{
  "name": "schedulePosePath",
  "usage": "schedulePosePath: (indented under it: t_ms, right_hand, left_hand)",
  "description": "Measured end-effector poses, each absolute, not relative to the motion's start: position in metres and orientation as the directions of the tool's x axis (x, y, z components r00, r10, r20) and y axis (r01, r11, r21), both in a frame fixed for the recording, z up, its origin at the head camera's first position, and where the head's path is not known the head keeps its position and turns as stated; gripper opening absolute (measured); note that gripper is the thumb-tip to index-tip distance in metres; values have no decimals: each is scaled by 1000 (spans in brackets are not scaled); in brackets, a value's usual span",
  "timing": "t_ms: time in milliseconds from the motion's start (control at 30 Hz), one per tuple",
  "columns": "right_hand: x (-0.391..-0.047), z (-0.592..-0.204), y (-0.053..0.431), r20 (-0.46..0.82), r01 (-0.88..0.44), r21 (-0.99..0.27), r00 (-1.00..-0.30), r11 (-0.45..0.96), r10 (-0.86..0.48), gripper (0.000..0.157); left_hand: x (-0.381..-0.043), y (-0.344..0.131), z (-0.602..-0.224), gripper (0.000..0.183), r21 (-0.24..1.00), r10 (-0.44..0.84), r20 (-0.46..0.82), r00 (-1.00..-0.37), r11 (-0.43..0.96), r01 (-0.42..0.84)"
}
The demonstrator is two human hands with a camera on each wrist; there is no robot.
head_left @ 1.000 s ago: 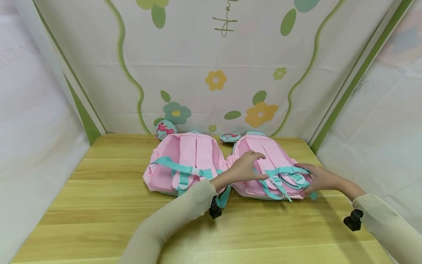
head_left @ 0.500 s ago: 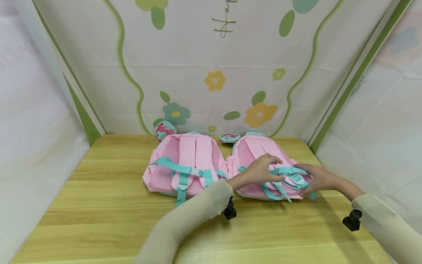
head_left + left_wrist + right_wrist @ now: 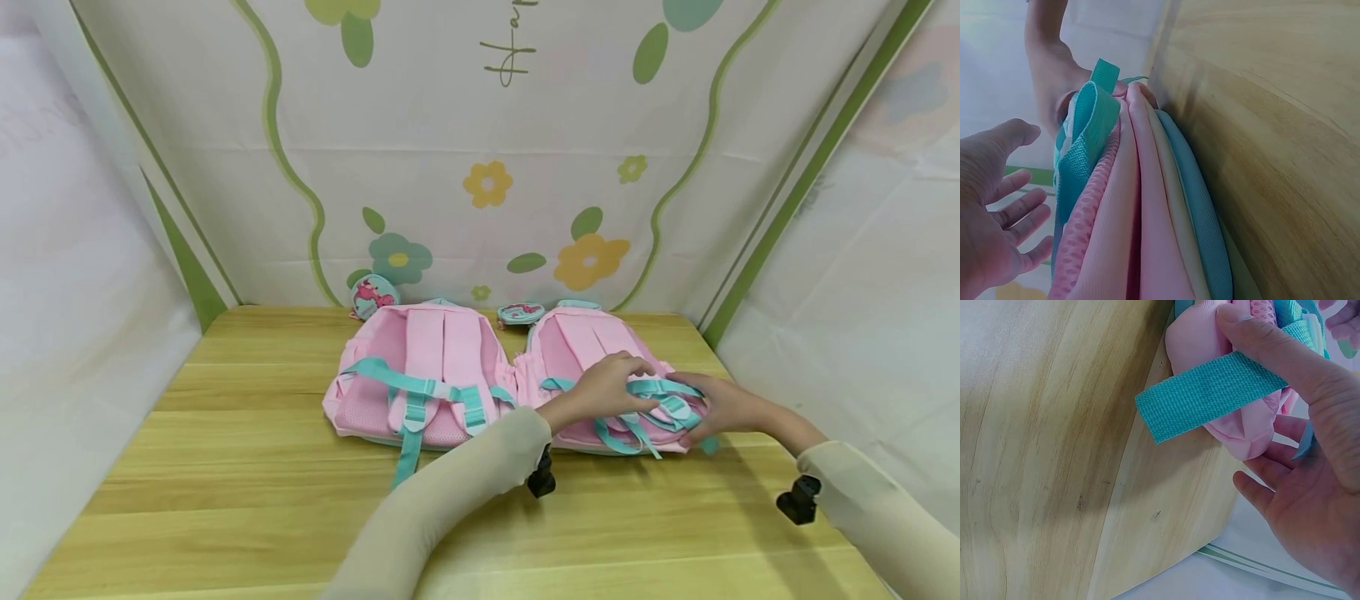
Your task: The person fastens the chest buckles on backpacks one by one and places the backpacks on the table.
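Observation:
A pink backpack (image 3: 558, 354) with turquoise straps lies on its front at the right, shoulder straps facing up. My right hand (image 3: 723, 404) grips its lower right corner. In the right wrist view the thumb presses the pink fabric (image 3: 1194, 340), fingers lie behind the corner, and a turquoise strap end (image 3: 1210, 397) sticks out past the thumb. My left hand (image 3: 603, 387) hovers over the bag's lower straps, thumb and fingers spread. The left wrist view shows that hand apart from a looped turquoise strap (image 3: 1088, 137), holding nothing.
Another pink backpack (image 3: 461, 342) lies alongside on the left, its turquoise strap hanging over the front. Two small round turquoise pouches, one at the left (image 3: 373, 296) and one in the middle (image 3: 521, 313), are at the table's back edge. Printed fabric walls surround the wooden table (image 3: 225, 467).
My left hand has moved right across the right backpack, closer to my right hand. The left backpack's straps have come into fuller view. My right hand has kept its grip on the corner.

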State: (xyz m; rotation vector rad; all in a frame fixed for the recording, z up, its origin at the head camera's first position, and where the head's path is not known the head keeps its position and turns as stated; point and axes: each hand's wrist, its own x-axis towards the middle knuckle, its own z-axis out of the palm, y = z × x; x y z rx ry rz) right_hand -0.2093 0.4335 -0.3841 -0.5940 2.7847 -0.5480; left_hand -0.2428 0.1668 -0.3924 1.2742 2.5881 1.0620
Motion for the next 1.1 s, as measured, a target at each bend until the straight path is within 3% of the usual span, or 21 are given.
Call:
schedulePosePath:
  t_ms: [433,667,1100]
  right_hand:
    - [-209,-382,431,-160,-337,-405,-889,850,-429,111]
    - [-209,-384,433,-151,-343,-397,-891,851,-429,111]
    - [-209,-384,432,-161,-332,-403,-892,853,-423,110]
  left_hand:
    - [-250,183,-401,43,558,717,200,-668,477,679]
    - [-249,184,-402,50,572,710,172,-682,492,656]
    - [-253,196,-411,39,506,693,181,-698,543,670]
